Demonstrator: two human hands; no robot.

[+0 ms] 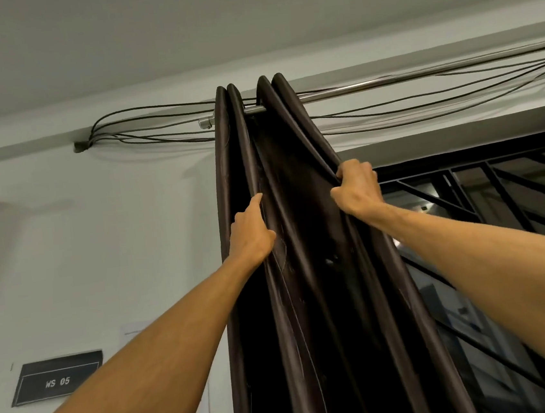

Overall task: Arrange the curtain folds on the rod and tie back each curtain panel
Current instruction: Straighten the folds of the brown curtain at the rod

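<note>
The dark brown curtain point(308, 270) hangs gathered in tight folds at the left end of the metal rod point(369, 85), beside the window grille point(498, 189). The left hand point(252, 232) pinches a left fold, with the thumb lying straight up on the front and the fingers hidden behind the cloth. The right hand point(356, 187) grips the right outer fold with curled fingers, a little higher.
</note>
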